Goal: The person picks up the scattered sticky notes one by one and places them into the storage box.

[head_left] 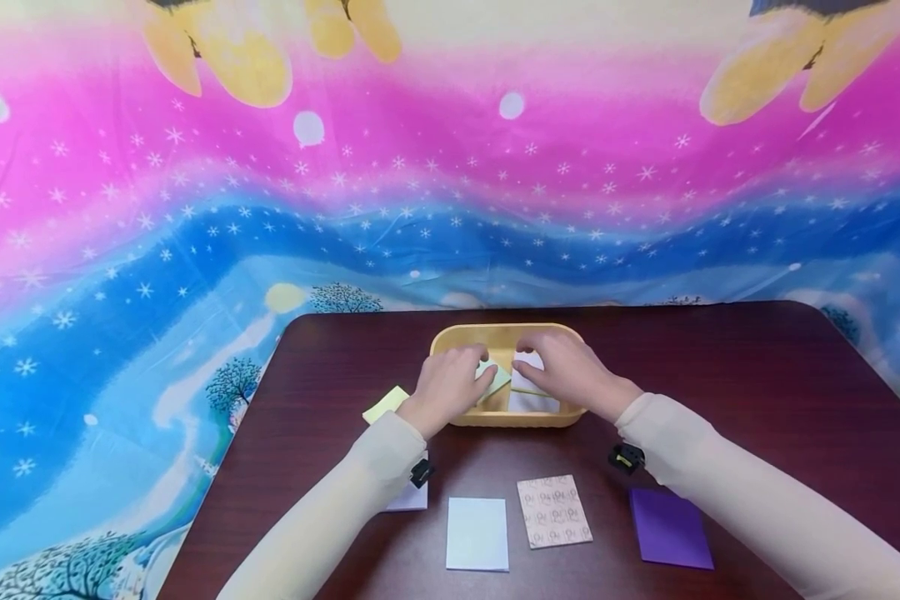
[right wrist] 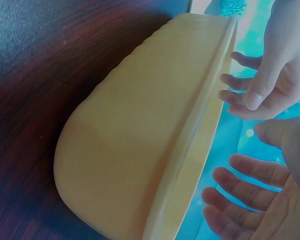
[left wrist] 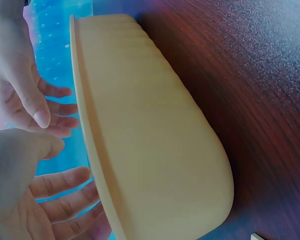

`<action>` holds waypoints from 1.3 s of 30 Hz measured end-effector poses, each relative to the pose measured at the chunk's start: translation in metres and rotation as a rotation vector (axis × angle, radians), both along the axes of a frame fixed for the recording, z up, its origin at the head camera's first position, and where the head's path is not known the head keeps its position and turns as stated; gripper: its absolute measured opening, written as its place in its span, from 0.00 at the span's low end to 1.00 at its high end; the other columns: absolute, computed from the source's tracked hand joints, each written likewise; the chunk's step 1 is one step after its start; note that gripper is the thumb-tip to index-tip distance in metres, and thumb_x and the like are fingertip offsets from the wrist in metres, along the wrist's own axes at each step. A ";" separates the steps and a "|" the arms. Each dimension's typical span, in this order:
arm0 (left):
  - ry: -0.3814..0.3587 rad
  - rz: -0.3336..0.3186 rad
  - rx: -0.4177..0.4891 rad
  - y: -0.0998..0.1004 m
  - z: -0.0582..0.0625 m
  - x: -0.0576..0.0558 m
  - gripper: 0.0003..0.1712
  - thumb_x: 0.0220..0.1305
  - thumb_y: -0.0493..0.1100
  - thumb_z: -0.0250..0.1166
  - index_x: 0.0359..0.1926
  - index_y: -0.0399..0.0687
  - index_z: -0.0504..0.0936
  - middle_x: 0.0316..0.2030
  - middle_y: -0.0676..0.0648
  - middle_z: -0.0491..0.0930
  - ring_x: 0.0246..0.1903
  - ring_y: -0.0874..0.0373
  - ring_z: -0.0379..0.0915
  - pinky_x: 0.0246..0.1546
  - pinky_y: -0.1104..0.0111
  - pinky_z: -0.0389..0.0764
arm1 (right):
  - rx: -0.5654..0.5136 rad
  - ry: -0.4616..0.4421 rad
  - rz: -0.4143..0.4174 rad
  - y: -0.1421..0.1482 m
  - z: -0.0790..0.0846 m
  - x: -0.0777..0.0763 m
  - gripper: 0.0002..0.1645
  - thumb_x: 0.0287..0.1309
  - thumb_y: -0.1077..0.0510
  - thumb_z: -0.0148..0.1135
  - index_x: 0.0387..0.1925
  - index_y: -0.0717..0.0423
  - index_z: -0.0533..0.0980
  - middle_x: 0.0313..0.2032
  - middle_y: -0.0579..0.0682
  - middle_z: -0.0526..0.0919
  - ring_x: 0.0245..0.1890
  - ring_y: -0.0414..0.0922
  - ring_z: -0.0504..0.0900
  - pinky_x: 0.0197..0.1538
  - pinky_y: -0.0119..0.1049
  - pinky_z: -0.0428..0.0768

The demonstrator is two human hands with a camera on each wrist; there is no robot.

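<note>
A yellow plastic basket (head_left: 516, 419) stands toward the back of the table, with a pale green note pad (head_left: 499, 381) and whitish note pads (head_left: 534, 404) inside. Over its left half hovers my left hand (head_left: 450, 382), fingers loosely bent and nothing between them. My right hand (head_left: 574, 372) is over the right half, likewise holding nothing. Both wrist views show the basket's outer wall (left wrist: 140, 115) and the relaxed, spread fingers (right wrist: 250, 177) at rim height. Parts of the pads are hidden behind the hands.
A yellow note pad (head_left: 385, 406) lies left of the basket. Nearer the front are a pale pad (head_left: 408, 498) partly under the left sleeve, a white pad (head_left: 477, 534), a patterned pink pad (head_left: 555, 512) and a purple pad (head_left: 671, 528). A printed cloth (head_left: 450, 167) hangs behind the table.
</note>
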State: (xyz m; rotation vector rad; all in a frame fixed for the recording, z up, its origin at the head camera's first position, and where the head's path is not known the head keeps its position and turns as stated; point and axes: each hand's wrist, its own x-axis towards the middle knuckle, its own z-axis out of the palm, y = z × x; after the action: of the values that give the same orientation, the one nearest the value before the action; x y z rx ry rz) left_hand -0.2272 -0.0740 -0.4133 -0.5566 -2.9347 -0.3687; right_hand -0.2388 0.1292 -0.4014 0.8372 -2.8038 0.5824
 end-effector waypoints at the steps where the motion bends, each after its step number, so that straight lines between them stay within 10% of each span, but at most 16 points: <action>1: 0.003 0.002 0.001 0.000 0.001 0.001 0.17 0.72 0.56 0.59 0.49 0.52 0.85 0.40 0.50 0.89 0.37 0.54 0.85 0.29 0.58 0.81 | 0.000 -0.003 0.000 0.000 0.000 0.001 0.16 0.63 0.53 0.68 0.45 0.61 0.84 0.42 0.55 0.90 0.45 0.52 0.88 0.52 0.51 0.83; 39: 0.020 0.002 0.017 -0.018 0.004 0.021 0.16 0.71 0.54 0.61 0.47 0.49 0.85 0.40 0.49 0.88 0.35 0.54 0.85 0.28 0.57 0.81 | 0.008 -0.017 0.014 -0.013 0.003 0.032 0.18 0.63 0.51 0.67 0.48 0.60 0.83 0.44 0.55 0.89 0.45 0.51 0.87 0.50 0.50 0.83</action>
State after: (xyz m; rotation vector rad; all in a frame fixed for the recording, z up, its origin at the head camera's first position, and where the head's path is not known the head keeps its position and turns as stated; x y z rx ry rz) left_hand -0.2057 -0.0921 -0.4097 -0.5517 -2.9097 -0.3855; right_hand -0.2065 0.1159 -0.3982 0.8576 -2.8198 0.5839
